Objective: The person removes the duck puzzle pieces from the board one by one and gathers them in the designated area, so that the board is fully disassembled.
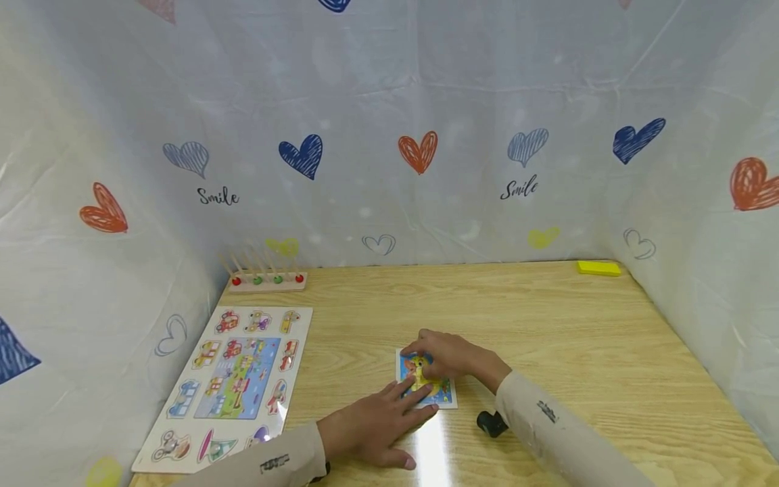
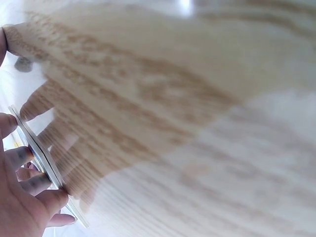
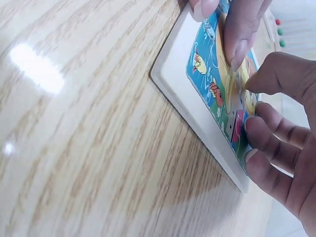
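Head view: left hand (image 1: 387, 423) spread, I likely adjust the puzzle (image 1: 441, 392) with my right hand (image 1: 449, 354), pinch unclear; next, press evenly

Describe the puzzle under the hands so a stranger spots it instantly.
On the pale wood table, the bare left hand and bare right hand touch a small rectangular white-bordered puzzle board. Unlike the large white vehicle-picture board farther left, it shows cartoon fish on blue.
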A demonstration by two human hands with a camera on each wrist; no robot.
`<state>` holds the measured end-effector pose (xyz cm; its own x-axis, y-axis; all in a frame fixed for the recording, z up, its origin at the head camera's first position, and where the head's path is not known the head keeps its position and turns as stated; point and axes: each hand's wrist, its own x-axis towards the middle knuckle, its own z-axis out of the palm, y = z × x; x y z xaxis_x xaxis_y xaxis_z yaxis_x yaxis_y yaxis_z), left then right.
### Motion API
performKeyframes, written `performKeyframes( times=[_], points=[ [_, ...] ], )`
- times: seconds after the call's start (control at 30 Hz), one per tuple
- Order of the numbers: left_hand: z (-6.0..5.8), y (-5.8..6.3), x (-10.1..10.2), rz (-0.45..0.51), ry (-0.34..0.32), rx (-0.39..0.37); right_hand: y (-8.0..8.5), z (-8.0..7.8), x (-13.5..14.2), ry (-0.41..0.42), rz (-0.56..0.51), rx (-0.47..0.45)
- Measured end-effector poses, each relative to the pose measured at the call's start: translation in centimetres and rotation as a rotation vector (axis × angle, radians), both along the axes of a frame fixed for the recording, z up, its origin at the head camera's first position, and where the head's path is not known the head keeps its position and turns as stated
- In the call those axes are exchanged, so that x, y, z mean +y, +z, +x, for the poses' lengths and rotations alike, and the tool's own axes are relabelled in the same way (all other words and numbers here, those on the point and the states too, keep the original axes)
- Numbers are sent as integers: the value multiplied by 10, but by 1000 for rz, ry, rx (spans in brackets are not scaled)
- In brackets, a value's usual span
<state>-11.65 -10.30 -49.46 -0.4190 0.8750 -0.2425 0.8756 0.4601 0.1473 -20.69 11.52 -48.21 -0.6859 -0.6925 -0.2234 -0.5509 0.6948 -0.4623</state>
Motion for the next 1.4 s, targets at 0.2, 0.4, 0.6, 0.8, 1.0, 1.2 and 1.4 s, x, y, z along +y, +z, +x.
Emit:
performKeyframes(
  times=[0.2,0.4,0.6,0.8,1.0,1.2,1.4],
  points=[
    [0,-1,0,-4,-4,7,0,1,-1,4,6,-14],
    [0,1,1,-5,-10,6,1,0,-3,-5,19,-53],
    [0,3,0,-15,-8,20,-1,-2,-3,4,2,-69],
    [0,1,1,-8,-1,0,0,-2,-3,2,-10,-78],
    [-1,1,1,-6,-3,0,0,-1,-5,-9,5,-41],
    [-1,1,1,-13,-11,-1,1,1,-8,3,7,-6],
    [0,2,1,-6,-6,-10,3,1,-10,-2,31,10]
  ],
)
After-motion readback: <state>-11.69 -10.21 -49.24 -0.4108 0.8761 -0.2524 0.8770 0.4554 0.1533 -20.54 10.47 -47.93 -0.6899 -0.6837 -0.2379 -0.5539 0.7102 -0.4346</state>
